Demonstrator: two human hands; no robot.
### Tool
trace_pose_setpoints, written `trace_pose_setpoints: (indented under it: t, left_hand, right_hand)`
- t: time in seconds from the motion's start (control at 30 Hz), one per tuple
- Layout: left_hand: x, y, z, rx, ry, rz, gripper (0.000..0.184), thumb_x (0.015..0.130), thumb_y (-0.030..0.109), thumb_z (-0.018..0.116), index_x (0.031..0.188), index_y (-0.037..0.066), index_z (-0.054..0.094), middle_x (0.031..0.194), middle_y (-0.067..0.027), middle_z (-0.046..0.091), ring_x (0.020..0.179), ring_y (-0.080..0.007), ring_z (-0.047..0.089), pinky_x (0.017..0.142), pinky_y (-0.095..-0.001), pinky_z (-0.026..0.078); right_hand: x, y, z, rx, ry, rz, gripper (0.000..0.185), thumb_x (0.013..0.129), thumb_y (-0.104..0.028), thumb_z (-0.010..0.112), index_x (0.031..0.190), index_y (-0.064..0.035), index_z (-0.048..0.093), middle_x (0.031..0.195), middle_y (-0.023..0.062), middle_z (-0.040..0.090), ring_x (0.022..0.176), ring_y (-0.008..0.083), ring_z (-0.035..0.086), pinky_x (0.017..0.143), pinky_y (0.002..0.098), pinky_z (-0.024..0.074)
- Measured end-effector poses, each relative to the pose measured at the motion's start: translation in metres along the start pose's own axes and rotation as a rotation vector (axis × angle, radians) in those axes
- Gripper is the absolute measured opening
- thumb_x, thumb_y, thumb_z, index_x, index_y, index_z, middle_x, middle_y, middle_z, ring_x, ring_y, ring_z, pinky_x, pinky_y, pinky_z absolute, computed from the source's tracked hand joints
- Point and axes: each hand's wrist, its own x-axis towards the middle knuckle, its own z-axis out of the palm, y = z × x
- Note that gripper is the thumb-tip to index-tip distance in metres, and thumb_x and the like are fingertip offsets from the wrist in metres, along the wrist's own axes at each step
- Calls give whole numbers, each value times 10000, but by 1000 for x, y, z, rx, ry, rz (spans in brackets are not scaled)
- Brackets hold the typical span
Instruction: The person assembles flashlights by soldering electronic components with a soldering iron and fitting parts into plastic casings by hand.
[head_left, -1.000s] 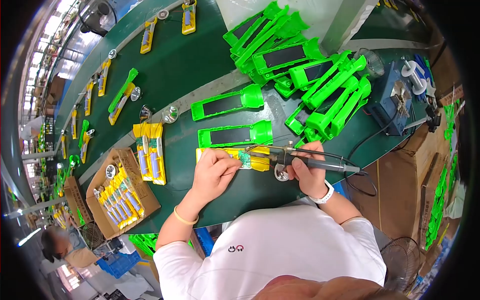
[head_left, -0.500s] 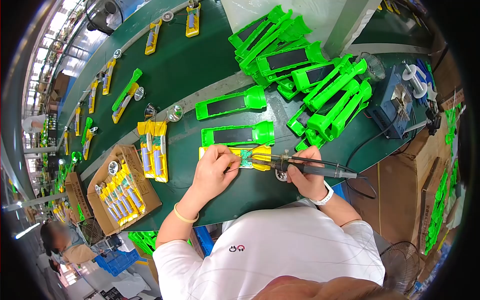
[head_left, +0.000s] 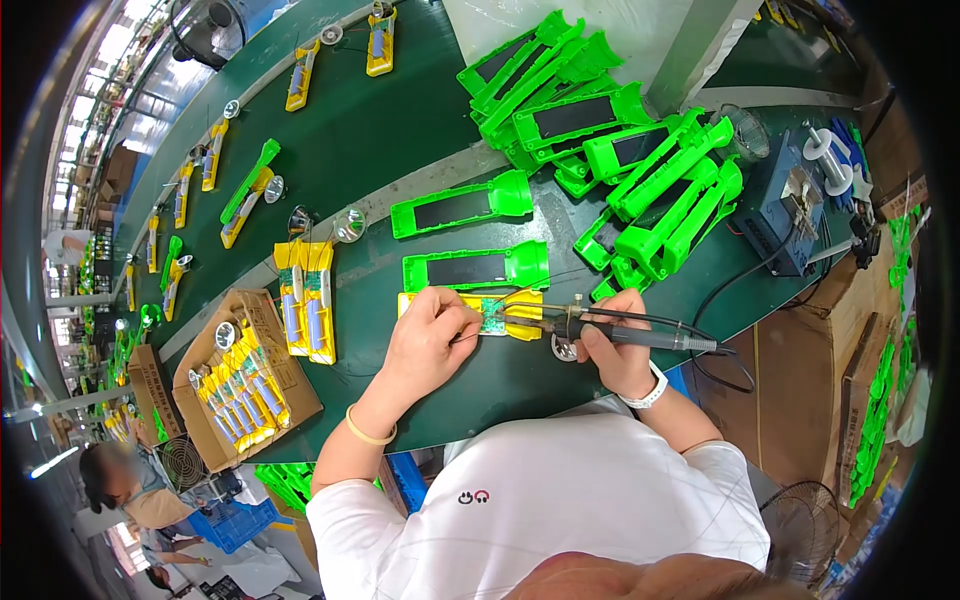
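Observation:
My right hand (head_left: 622,352) is closed around a soldering iron (head_left: 655,339), its tip pointing left at a small green circuit board (head_left: 492,314). The board sits in a yellow flashlight housing (head_left: 524,327) lying crosswise in front of me. Over the housing's left end, my left hand (head_left: 432,338) is pinched, with a thin dark wire (head_left: 455,343) showing at its fingertips. A round reflector (head_left: 563,347) lies just below the iron, partly hidden by it. Directly beyond the housing lies a green flashlight shell (head_left: 470,268) with a dark panel.
Another green shell (head_left: 455,210) and a heap of shells (head_left: 640,170) lie farther off. A blue soldering station (head_left: 780,215) and solder spool (head_left: 830,162) stand right. Left are two yellow housings (head_left: 307,310), a filled cardboard box (head_left: 290,375), and a belt (head_left: 330,140) carrying more.
The yellow housings on the belt have shifted slightly toward the left. My right hand and the iron have moved a touch rightward. A co-worker at lower left has changed posture.

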Motion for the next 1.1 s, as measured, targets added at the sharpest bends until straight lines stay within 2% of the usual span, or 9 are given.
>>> trace_pose_setpoints:
  t: [0.43, 0.53, 0.57, 0.67, 0.7, 0.8, 0.93, 0.97, 1.1]
  left_hand:
    - [1, 8, -5, -32, 17, -35, 236, 667, 54, 746, 875, 53, 636, 856, -79, 532, 790, -246, 549, 669, -332, 478]
    - [0, 20, -34, 270, 114, -82, 260, 669, 72, 764, 889, 50, 626, 866, -80, 537, 819, -243, 550, 663, -332, 468]
    - [-4, 25, -44, 417, 10, -157, 215, 682, 70, 765, 840, 38, 622, 818, -71, 554, 762, -207, 551, 621, -311, 451]
    - [-20, 29, -46, 105, -172, -508, 169, 695, 60, 758, 780, 29, 615, 750, -52, 566, 686, -163, 538, 584, -279, 429]
    - [-20, 31, -46, -90, -155, -540, 121, 713, 35, 737, 756, 31, 624, 698, -31, 562, 635, -137, 523, 571, -252, 419]
    - [-14, 19, -35, -293, -87, -275, 94, 730, 15, 721, 776, 37, 642, 739, -31, 571, 688, -131, 540, 584, -248, 428]
    - [-3, 1, -13, 106, 33, 254, 229, 673, -1, 725, 883, 68, 666, 834, -44, 578, 758, -198, 569, 618, -284, 459]
    - [-3, 0, -12, 129, 13, 300, 296, 631, -13, 713, 909, 74, 663, 845, -44, 577, 770, -221, 580, 640, -308, 476]
    - [-1, 0, -12, 234, -52, 335, 295, 620, 5, 700, 906, 74, 671, 852, -36, 575, 788, -202, 589, 655, -311, 504]
  right_hand:
    - [1, -7, 4, 52, 58, -13, 209, 897, -34, 549, 964, -47, 351, 757, 95, 529, 537, 121, 520, 498, 244, 440]
    - [1, -6, 6, 128, 109, -22, 201, 889, -19, 572, 962, -25, 384, 744, 61, 549, 551, 75, 519, 487, 211, 420]
    - [1, -6, 7, 164, 132, -23, 198, 884, -11, 584, 961, -15, 401, 740, 44, 557, 558, 53, 519, 481, 195, 412]
    - [0, -3, 4, 151, 102, -30, 203, 885, -14, 584, 964, -15, 397, 749, 51, 562, 554, 57, 521, 481, 200, 421]
    - [0, -3, 5, 161, 104, -27, 206, 885, -14, 585, 966, -16, 395, 750, 52, 563, 553, 58, 520, 480, 201, 421]
    - [0, -5, 5, 188, 123, -10, 212, 885, -14, 585, 969, -21, 390, 751, 54, 564, 551, 60, 520, 475, 203, 420]
    - [-1, -4, 6, 229, 148, 5, 218, 885, -15, 587, 969, -27, 386, 754, 55, 565, 550, 58, 516, 471, 200, 414]
    - [-1, -4, 5, 235, 150, 2, 220, 884, -16, 589, 968, -28, 386, 755, 55, 566, 548, 56, 514, 470, 199, 412]
    - [-2, -3, 2, 196, 107, 48, 220, 876, -14, 595, 955, -27, 390, 760, 49, 566, 552, 46, 502, 473, 194, 404]
